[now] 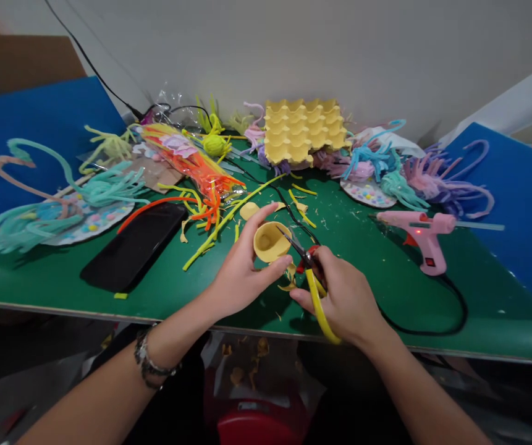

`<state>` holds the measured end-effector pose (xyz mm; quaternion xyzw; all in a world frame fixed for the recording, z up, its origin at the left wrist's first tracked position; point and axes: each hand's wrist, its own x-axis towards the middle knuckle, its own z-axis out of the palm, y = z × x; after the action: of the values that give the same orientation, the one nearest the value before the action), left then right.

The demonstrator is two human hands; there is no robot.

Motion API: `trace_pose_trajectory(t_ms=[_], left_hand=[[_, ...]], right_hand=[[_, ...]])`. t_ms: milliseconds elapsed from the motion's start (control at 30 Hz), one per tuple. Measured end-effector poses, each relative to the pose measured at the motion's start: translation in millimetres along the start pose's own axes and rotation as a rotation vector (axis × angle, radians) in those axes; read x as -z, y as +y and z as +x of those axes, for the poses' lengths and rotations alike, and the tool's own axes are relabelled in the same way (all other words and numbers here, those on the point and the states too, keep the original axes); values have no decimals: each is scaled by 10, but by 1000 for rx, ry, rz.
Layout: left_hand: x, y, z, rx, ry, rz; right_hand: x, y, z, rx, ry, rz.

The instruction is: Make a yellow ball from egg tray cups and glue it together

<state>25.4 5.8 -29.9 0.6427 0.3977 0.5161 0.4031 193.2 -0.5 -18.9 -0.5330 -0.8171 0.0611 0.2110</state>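
Clock: centred on the cup, 12 toward the wall.
Cup: a pale yellow, egg-carton-like cup (272,241) sits at the centre, held up over the green table (353,232), its mouth turned toward the viewer.
Left hand: the left hand (240,275), at 7-8 o'clock, clasps the cup between thumb and fingers; a dark beaded bracelet (147,361) circles the wrist.
Right hand: the right hand (346,296), at 4 o'clock, grips yellow-handled scissors (316,290); blades point to 10, tips at the cup's mouth. Cannot tell whether they touch it.
Hands: near each other but apart.
Scraps: curled yellow scraps (292,271) lie between the hands, at 5.
Egg tray: a yellow egg tray (305,127) at 12-1, one edge ragged.
Glue gun: a pink glue gun (426,232) at 3, small red light glowing, clear stick out the back.
Phone: a black phone (133,250) at 9, screen dark.
Packet: a clear packet of orange and yellow fuzzy stems (191,161) at 10.
Fuzzy figures: a purple, pink and blue heap (395,167) at 2.
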Motion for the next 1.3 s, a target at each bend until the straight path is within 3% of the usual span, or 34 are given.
trace_pose_trajectory(t_ms=[333,567,733,1067,1300], left_hand=[[2,-1,0,10,-38,66],[25,10,-1,-49,-49,158],[32,8,-4,-4,-91,142],[28,5,27,57,-9,-26],[9,54,-7,65,-59,-192]], right_hand=[[-35,17,-14,102,137,-139],[-18,10,-17,156,145,-177],[-3,6,-20,133,147,-133],[25,20,-5,-33,67,169],[3,-17,6,-64,-43,73]])
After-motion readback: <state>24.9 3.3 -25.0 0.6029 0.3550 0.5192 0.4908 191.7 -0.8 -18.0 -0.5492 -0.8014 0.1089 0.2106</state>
